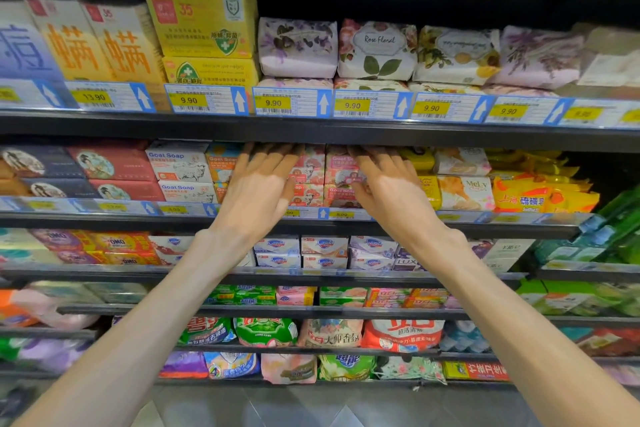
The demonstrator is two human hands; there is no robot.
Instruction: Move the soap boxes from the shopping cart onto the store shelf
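Pink Goat Soap boxes (327,175) stacked on second shelf (311,218), framed between both hands. Left hand (258,184) laid on left side, right hand (388,180) on right, fingers straight, nothing gripped. Boxes lie directly ahead, equally near both. Inward push judged next. Shopping cart not seen.

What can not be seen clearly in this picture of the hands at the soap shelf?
Head view:
- Shopping cart: outside the frame, so what remains in it is unknown.
- Pink Goat Soap boxes: partly covered by the left hand and the right hand.
- Fingertips: in shadow under the upper shelf edge.
- Price labels on this shelf: blurred, unreadable.
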